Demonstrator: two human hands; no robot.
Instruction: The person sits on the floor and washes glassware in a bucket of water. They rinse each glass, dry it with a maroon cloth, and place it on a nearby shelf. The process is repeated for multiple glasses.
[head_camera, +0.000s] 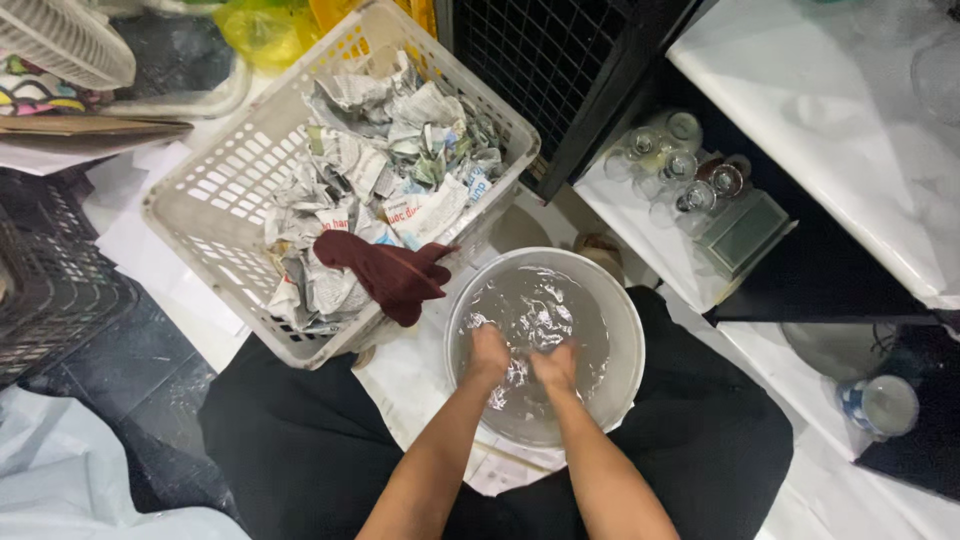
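- here, both hands are under the rippling water in the white bucket (622, 330): left hand (488, 353) and right hand (555, 367) close together, grip impossible to tell.
- just beyond, a dark red cloth (390, 275) hangs unused over the rim of the white basket (200, 190).
- crumpled newspaper bundles (380, 170) remain piled inside; clear glasses (680, 170) stand farther right.

This looks like the back room or washing corner of a home or small shop, worked at floor level. A white basin (615, 300) of water sits on the floor between the person's knees. Beside it a white plastic laundry basket (215, 175) is filled with crumpled newspaper (370, 160), with a dark red cloth (390, 275) over its rim. Clear drinking glasses (680, 165) stand crowded on a low white shelf (650, 245), under a pale marble-look counter (810, 120). Black plastic crates (50, 280) sit on the dark tiled floor (160, 380)
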